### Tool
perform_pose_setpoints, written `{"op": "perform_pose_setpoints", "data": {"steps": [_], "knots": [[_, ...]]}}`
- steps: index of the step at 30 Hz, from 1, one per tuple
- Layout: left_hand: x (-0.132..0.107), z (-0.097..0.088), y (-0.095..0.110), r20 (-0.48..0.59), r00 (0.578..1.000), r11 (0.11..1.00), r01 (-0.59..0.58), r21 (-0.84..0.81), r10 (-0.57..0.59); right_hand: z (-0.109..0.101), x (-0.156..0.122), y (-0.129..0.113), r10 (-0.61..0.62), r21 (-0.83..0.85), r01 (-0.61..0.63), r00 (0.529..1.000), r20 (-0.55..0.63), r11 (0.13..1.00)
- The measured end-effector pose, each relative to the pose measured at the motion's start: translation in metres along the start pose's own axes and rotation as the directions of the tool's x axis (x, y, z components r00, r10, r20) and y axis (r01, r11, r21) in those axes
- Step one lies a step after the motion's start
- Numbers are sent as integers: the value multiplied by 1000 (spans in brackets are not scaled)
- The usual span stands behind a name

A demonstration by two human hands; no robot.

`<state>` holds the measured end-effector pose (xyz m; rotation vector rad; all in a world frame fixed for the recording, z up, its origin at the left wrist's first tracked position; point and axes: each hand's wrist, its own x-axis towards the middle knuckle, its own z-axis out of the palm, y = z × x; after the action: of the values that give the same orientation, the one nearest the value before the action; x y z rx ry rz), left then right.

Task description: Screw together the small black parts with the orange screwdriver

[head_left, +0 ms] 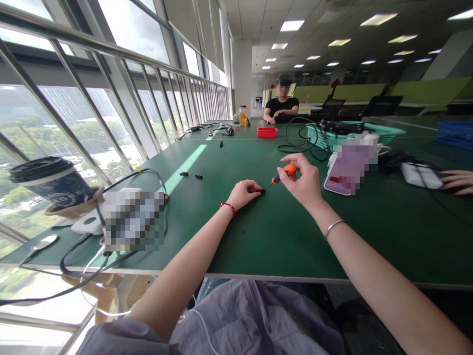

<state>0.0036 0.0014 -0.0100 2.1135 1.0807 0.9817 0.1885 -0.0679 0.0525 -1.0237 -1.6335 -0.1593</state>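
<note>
My right hand (305, 180) is closed around the orange and black handle of a screwdriver (290, 170), whose thin shaft slants down to the left. At its tip lies a small black part (262, 191), pinched at the table surface by the fingers of my left hand (244, 194). What kind of part it is I cannot make out, as my fingertips cover some of it. Two similar small black pieces (198, 176) lie on the green table to the left of my left hand, and another dark piece (221, 144) is farther back.
A red tray (267, 132) and a jar (243, 116) stand toward the back. On the right are a teal basket (318, 136) with cables and a phone (345, 170). A lidded cup (51, 182) and cables sit at left. One person sits opposite; another's hand (458, 181) reaches in from the right.
</note>
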Motion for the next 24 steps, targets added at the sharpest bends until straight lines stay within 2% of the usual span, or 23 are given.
{"op": "perform_pose_setpoints", "data": {"steps": [5, 13, 19, 24], "knots": [[0, -1, 2, 39, 999, 998, 20, -58, -18, 1, 0, 1, -27, 26, 27, 1000, 16, 999], [0, 0, 4, 42, 997, 993, 67, -99, -63, -1, 0, 0, 29, -31, -28, 999, 18, 999], [0, 1, 5, 35, 996, 993, 80, -89, -77, 0, 0, -1, -34, 17, 34, 999, 9, 999], [0, 1, 5, 47, 994, 990, 101, -93, -97, 0, 0, -2, 21, -11, -21, 1000, 20, 1000]]}}
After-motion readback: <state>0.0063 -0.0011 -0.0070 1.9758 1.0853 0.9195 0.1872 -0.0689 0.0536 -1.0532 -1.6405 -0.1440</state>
